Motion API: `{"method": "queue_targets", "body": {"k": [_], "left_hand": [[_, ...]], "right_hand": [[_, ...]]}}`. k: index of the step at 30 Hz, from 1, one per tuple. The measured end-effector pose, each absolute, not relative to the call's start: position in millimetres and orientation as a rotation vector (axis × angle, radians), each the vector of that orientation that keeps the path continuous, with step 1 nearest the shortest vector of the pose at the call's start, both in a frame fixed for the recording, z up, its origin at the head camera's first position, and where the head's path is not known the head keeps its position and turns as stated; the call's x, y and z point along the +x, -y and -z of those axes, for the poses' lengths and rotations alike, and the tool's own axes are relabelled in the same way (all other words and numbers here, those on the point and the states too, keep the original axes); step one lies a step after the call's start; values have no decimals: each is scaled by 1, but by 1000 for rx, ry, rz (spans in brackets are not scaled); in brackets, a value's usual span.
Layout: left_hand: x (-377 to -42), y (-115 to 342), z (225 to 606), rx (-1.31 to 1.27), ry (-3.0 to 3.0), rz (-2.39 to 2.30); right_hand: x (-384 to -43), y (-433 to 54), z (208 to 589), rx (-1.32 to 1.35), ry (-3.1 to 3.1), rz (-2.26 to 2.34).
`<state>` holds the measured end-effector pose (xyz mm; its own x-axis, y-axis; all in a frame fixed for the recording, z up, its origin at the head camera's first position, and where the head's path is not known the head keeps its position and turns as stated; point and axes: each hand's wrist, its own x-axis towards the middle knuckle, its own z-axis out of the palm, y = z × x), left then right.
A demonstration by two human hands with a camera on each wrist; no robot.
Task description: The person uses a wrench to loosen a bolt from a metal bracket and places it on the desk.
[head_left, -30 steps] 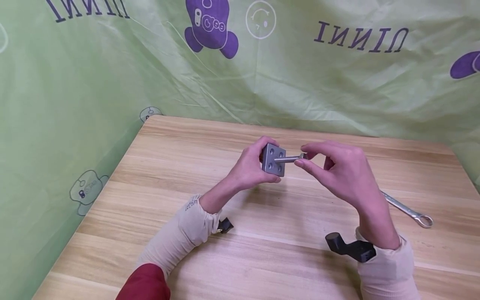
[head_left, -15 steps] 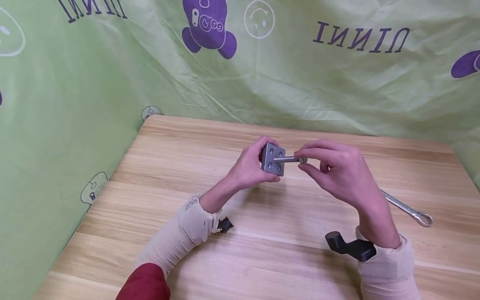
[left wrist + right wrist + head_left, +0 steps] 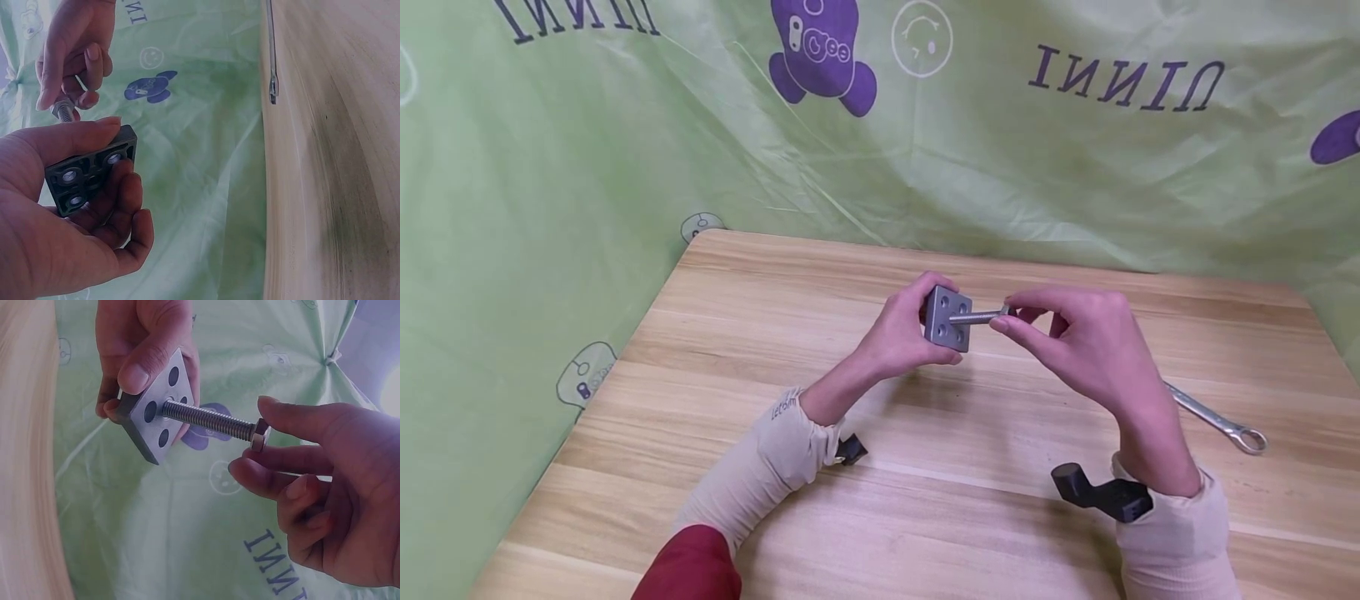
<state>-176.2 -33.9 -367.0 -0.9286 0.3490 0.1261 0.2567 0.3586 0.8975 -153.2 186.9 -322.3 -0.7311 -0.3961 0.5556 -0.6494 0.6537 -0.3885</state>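
Note:
My left hand (image 3: 898, 337) grips a square grey metal plate (image 3: 936, 321) by its edges, holding it up above the table. Holes sit near the plate's corners, and its back, seen in the left wrist view, is ribbed and dark. From the centre of its face a long threaded hex bolt (image 3: 209, 420) sticks out to the right. My right hand (image 3: 1090, 350) pinches the bolt's hex head (image 3: 260, 436) between thumb and finger, with the other fingers loosely curled. Most of the thread stands outside the plate. The shank's far end is hidden.
A combination wrench (image 3: 1217, 421) lies on the wooden table (image 3: 775, 292), partly behind my right wrist. Black camera mounts (image 3: 1101, 493) are strapped to the wrists. Green printed cloth (image 3: 985, 183) hangs behind the table and on the left.
My right thumb and finger have shifted back and forth around the bolt head, rolling it between them. The left hand and plate stay nearly still. The bolt's depth looks about the same.

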Motion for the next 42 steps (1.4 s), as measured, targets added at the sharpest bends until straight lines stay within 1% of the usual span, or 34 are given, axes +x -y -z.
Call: {"method": "queue_targets", "body": {"k": [4,11,15,21,28,31,33,39,42], "left_hand": [[-176,36,368,588,-2512,-1632],[-176,42,371,621,-2506,-1627],[-175,46,373,621,-2500,-1630],[-174,50,374,635,-2498,-1619],[-174,50,371,619,-2498,-1616],[-174,50,370,617,-2499,-1618],[-174,50,370,618,-2500,-1619],[-174,49,371,622,-2494,-1622],[-175,49,371,619,-2496,-1622]], "right_hand": [[-150,-184,324,796,2467,-796],[-146,-179,328,958,2332,-766],[-144,-175,330,964,2316,-773],[-139,-172,330,916,2354,-776],[-138,-172,326,733,2497,-809],[-138,-171,326,710,2517,-796],[-139,-170,326,731,2500,-792],[-142,-172,329,941,2335,-780],[-143,-173,329,966,2318,-776]]}}
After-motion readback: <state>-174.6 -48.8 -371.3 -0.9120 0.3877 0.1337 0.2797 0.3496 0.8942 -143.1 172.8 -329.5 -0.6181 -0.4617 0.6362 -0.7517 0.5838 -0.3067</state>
